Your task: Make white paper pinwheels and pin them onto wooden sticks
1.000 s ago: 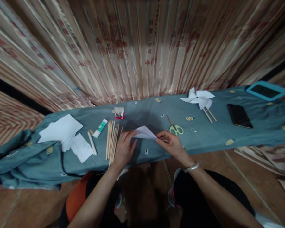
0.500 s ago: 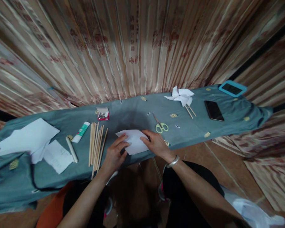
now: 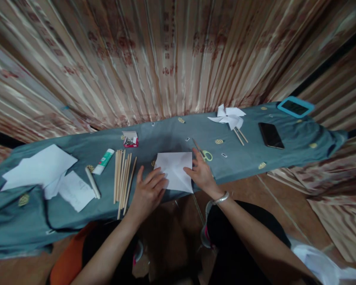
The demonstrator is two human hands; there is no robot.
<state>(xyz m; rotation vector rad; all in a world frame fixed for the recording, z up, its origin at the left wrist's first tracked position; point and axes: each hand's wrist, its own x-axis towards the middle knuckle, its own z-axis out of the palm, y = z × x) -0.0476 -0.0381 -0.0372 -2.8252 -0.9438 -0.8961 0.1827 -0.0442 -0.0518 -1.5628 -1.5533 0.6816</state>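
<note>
A square white sheet of paper (image 3: 175,168) lies at the front edge of the cloth-covered table, with faint creases across it. My left hand (image 3: 150,192) is at its left edge, fingers stretched out and fingertips resting on the paper. At the right edge, my right hand (image 3: 202,172) has its thumb on the paper and its fingers spread apart. Just beyond the right fingers lie scissors (image 3: 207,155) with yellow-green handles, partly hidden by the hand. Several thin wooden sticks (image 3: 123,178) lie to the left of my left hand.
Left of the sticks are a glue stick (image 3: 105,160), a white roll (image 3: 92,183) and loose white papers (image 3: 43,166). A small red box (image 3: 131,140) holds metal pieces. A paper pinwheel (image 3: 230,116), a phone (image 3: 270,135) and a blue-framed device (image 3: 296,107) lie to the right.
The paper has turned and now lies flatter and squarer between my hands. My left fingers have spread, and my right hand has shifted right, its fingers opening toward the scissors.
</note>
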